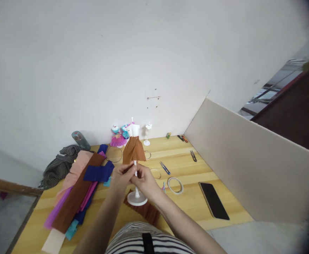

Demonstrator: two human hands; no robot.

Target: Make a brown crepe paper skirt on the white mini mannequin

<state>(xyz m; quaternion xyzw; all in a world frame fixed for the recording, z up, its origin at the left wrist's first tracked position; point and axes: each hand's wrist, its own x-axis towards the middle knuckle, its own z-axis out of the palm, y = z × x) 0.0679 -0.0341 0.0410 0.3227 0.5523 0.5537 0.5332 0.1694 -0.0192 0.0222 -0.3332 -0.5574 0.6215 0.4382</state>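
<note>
A small white dress form [135,130] on a thin pole wears a brown doll skirt [134,148]. Its round white base [137,199] is in front of a dark brown pleated cloth [150,213]. My left hand [122,176] is closed, its fingertips pinched at the skirt's lower edge, left of the pole. On the other side of the pole, my right hand [144,179] is also closed, with fingertips at the hem. The fingers partly hide what they grip, and both hands are close against the pole.
Layered fabric strips [76,190] and a striped cloth [61,164] lie left, near a bottle [80,140]. Dressed mini forms [117,137] and a bare one [147,134] stand behind. Blue thread snips [165,168], a tape roll [175,185] and a phone [214,200] lie right, beside a partition [249,165].
</note>
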